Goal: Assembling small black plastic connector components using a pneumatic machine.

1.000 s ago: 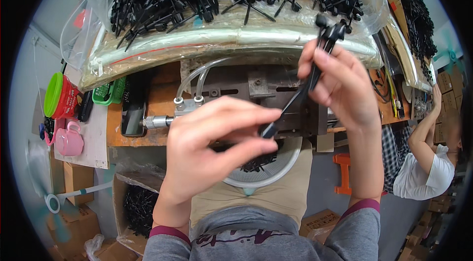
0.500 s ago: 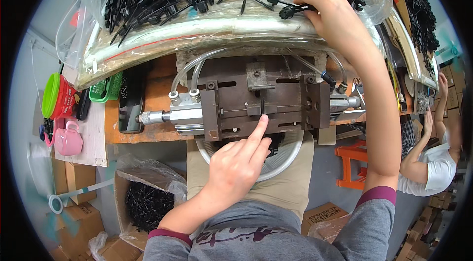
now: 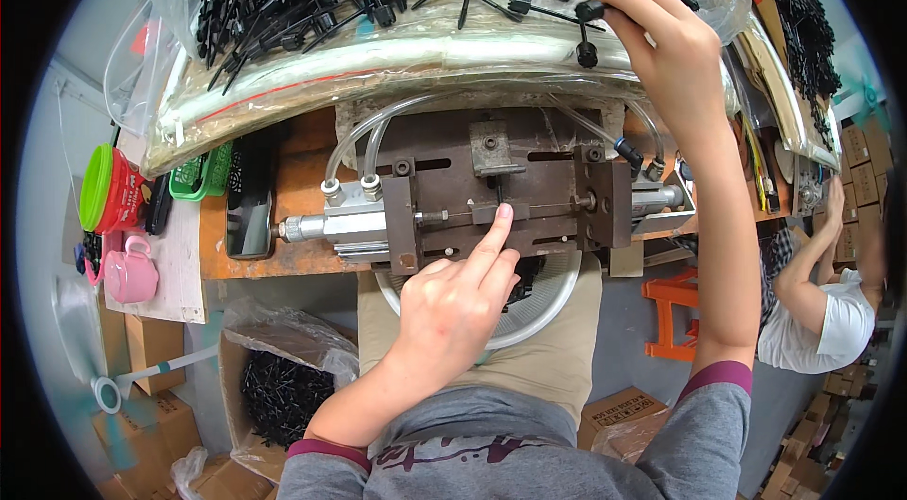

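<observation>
Shows left rod (image 3: 442, 216) extended further mid-frame; could, if advancing, pinch left hand (image 3: 455, 306), index straight at black stem (image 3: 504, 189), gripping nothing visible. Upper right: right hand (image 3: 675, 51) nearly closed at black part (image 3: 590, 11), grip unclear.

An assembly workshop at work: a metal clamping fixture (image 3: 444, 136) with clear hoses (image 3: 351, 143) stands on a worn wooden tabletop (image 3: 302, 160), before a heap of black plastic parts (image 3: 378, 9). More black pieces (image 3: 288, 396) fill an open carton (image 3: 231, 391) below, while a co-worker (image 3: 817, 325) in white appears at right, near stacked cardboard boxes (image 3: 864, 184).
</observation>
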A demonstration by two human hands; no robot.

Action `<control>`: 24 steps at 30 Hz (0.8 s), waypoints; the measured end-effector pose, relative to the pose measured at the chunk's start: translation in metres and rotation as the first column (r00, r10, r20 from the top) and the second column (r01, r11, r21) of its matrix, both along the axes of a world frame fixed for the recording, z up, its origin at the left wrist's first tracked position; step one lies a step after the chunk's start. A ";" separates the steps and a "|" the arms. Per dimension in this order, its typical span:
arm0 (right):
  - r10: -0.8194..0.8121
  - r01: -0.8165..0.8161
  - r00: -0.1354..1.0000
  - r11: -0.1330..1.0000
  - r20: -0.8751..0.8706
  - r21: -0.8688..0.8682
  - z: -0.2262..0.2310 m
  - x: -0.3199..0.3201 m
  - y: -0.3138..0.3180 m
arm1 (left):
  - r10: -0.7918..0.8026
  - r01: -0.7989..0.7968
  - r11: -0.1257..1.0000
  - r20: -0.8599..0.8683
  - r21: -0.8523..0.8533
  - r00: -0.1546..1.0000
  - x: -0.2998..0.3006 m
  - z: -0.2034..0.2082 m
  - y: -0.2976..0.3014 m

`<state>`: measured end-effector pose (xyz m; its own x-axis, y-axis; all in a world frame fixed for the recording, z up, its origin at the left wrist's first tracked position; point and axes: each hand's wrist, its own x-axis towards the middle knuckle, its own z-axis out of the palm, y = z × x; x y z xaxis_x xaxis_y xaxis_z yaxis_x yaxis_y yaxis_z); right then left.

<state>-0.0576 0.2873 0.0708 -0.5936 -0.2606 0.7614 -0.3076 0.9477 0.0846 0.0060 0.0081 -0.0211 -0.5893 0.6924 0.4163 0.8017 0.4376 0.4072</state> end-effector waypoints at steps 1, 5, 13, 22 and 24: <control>0.024 -0.025 0.998 1.000 -0.065 -0.018 -0.002 0.008 -0.006 | -0.009 0.009 1.000 0.027 -0.015 1.000 -0.001 0.005 -0.001; 0.174 -0.166 0.983 0.978 -0.060 0.126 -0.022 0.065 -0.053 | -0.271 -0.083 0.849 0.566 0.522 0.779 0.002 0.024 -0.006; 0.201 -0.203 0.979 0.976 0.031 0.077 -0.055 0.108 -0.094 | -0.228 -0.069 0.842 0.467 0.536 0.854 0.008 0.034 -0.018; 0.143 -0.130 0.990 0.880 -0.005 -0.456 -0.067 0.137 -0.097 | -0.030 0.009 0.973 0.087 0.230 0.996 0.011 -0.002 -0.013; 0.151 -0.093 0.987 0.815 0.055 -0.572 -0.070 0.150 -0.103 | -0.024 0.016 0.985 0.042 0.170 0.999 0.011 -0.010 -0.009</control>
